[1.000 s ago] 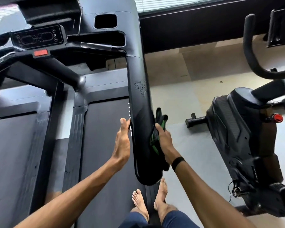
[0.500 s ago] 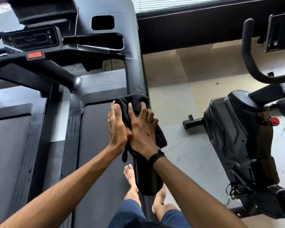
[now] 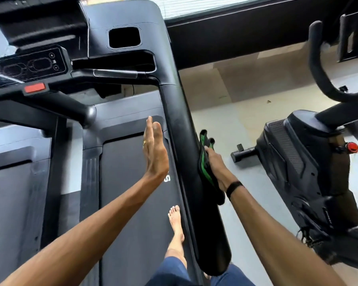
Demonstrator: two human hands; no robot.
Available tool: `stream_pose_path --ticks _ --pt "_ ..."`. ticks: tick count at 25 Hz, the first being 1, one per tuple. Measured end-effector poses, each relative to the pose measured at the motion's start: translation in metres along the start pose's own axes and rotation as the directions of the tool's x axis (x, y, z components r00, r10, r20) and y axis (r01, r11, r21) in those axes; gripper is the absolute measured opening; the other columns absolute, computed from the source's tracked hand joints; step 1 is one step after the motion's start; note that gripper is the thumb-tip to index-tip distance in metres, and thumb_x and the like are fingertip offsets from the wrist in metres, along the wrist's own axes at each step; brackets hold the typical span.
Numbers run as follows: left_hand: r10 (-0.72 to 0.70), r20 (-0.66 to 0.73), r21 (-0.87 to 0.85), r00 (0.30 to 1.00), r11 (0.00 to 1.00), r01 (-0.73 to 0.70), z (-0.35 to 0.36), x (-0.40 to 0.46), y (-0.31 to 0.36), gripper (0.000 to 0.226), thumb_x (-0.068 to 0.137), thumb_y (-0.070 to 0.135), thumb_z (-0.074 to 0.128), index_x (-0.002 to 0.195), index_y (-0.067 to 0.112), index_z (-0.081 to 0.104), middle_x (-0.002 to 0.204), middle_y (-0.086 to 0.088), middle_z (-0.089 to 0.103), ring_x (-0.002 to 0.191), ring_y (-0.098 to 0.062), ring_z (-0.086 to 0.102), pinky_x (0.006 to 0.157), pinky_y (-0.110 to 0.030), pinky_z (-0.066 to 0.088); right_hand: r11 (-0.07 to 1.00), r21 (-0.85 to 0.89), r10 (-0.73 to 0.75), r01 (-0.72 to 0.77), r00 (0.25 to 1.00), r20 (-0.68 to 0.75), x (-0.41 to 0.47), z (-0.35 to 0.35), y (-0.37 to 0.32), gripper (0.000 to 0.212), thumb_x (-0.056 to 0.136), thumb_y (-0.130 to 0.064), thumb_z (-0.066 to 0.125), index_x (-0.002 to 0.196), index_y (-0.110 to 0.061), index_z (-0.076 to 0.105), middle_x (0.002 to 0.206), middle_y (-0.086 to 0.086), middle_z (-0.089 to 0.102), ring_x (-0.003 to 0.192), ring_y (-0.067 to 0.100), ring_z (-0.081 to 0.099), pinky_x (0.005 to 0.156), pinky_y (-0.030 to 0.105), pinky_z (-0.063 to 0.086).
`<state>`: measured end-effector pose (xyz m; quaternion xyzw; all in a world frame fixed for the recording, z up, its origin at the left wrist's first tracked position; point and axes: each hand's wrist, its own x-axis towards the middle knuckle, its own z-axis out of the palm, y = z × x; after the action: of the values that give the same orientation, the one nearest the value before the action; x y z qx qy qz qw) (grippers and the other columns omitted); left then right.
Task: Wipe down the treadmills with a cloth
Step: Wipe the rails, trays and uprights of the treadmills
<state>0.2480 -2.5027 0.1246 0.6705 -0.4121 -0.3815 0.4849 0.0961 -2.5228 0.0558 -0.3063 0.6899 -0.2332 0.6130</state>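
I stand on a black treadmill whose right handrail (image 3: 186, 153) runs from the console down toward me. My right hand (image 3: 218, 168) presses a black and green cloth (image 3: 205, 162) against the outer side of that rail; its fingers lie behind the cloth and rail. My left hand (image 3: 154, 150) is held up flat with straight fingers just left of the rail, above the belt (image 3: 128, 182), holding nothing. The console panel (image 3: 27, 68) with a red stop button (image 3: 34, 88) is at upper left.
A second treadmill deck (image 3: 10, 193) lies to the left. A black exercise bike (image 3: 310, 172) stands on the pale floor to the right, its handlebar (image 3: 322, 65) rising above. My bare foot (image 3: 175, 221) is on the belt by the rail.
The cloth went from the outer side of the rail over its top, where both hands pressed it, and back to the outer side. My left hand has lifted off, fingers straight.
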Motion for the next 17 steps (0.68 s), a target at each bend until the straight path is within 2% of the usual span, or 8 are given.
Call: stream_pose_path --ticks 2,5,7,9,11,14,16,17 --pt "0.029 0.014 0.001 0.999 1.000 -0.030 -0.002 0.015 -0.008 0.086 0.086 0.074 0.021 0.158 0.027 0.016 0.164 0.012 0.018 0.150 -0.002 0.014 0.126 -0.041 0.008 0.970 -0.230 -0.104 0.075 0.988 -0.116 -0.042 0.002 0.004 0.069 0.085 -0.065 0.036 0.126 -0.016 0.061 0.126 0.014 0.063 0.119 0.037 0.053 0.105 0.048 0.040" --pt "0.041 0.030 -0.005 0.999 0.999 -0.041 0.001 0.036 -0.013 0.079 0.091 0.068 0.021 0.158 0.026 0.018 0.164 0.011 0.018 0.150 -0.002 0.014 0.126 -0.043 0.010 0.702 -0.659 -0.429 0.270 0.899 -0.088 -0.082 0.027 -0.012 0.065 0.093 -0.056 0.027 0.150 -0.027 0.036 0.149 0.010 0.036 0.127 0.032 0.035 0.109 0.047 0.027" --pt "0.062 0.039 -0.006 0.997 0.998 -0.062 0.002 0.048 -0.011 0.077 0.092 0.067 0.021 0.158 0.027 0.018 0.164 0.011 0.018 0.151 -0.003 0.014 0.126 -0.044 0.011 0.555 -0.775 -0.542 0.304 0.838 -0.060 -0.076 0.046 -0.039 0.065 0.098 -0.055 0.029 0.157 -0.031 0.017 0.156 0.013 0.021 0.130 0.031 0.028 0.108 0.048 0.024" --pt "0.099 0.045 0.012 0.994 0.995 -0.100 0.001 0.064 -0.007 0.074 0.094 0.066 0.021 0.158 0.029 0.018 0.165 0.010 0.018 0.152 -0.006 0.014 0.125 -0.046 0.012 0.467 -0.823 -0.607 0.324 0.794 -0.031 -0.047 0.064 -0.068 0.065 0.100 -0.054 0.032 0.158 -0.031 0.014 0.156 0.016 0.019 0.129 0.033 0.028 0.105 0.050 0.026" --pt "0.155 0.053 0.043 0.987 0.987 -0.157 -0.001 0.078 -0.004 0.073 0.096 0.063 0.021 0.158 0.026 0.017 0.165 0.008 0.018 0.152 -0.007 0.013 0.125 -0.048 0.011 0.502 -0.794 -0.625 0.343 0.779 -0.059 -0.012 0.072 -0.101 0.064 0.100 -0.054 0.034 0.157 -0.032 0.017 0.154 0.016 0.024 0.128 0.035 0.031 0.103 0.052 0.027" --pt "0.221 0.063 0.091 0.973 0.970 -0.226 0.000 0.098 0.004 0.075 0.096 0.060 0.020 0.159 0.018 0.018 0.165 0.005 0.020 0.152 -0.006 0.013 0.125 -0.048 0.010 0.761 -0.556 -0.467 0.334 0.877 -0.113 0.048 0.066 -0.127 0.059 0.095 -0.058 0.038 0.149 -0.036 0.037 0.140 0.016 0.047 0.128 0.038 0.040 0.108 0.051 0.030" --pt "0.236 0.086 0.125 0.968 0.961 -0.246 0.001 0.110 0.011 0.077 0.095 0.061 0.019 0.159 0.018 0.018 0.165 0.006 0.019 0.152 -0.004 0.012 0.125 -0.047 0.007 0.934 -0.277 -0.266 0.225 0.956 -0.121 0.070 0.053 -0.126 0.065 0.081 -0.069 0.042 0.126 -0.027 0.063 0.122 0.014 0.064 0.123 0.038 0.053 0.107 0.048 0.040" --pt "0.242 0.101 0.139 0.965 0.957 -0.255 0.002 0.115 0.014 0.078 0.094 0.061 0.017 0.159 0.018 0.018 0.165 0.007 0.018 0.152 -0.003 0.011 0.125 -0.046 0.006 0.974 -0.154 -0.184 0.164 0.975 -0.123 0.070 0.047 -0.120 0.069 0.072 -0.074 0.044 0.109 -0.022 0.070 0.114 0.013 0.068 0.119 0.038 0.058 0.105 0.047 0.043"
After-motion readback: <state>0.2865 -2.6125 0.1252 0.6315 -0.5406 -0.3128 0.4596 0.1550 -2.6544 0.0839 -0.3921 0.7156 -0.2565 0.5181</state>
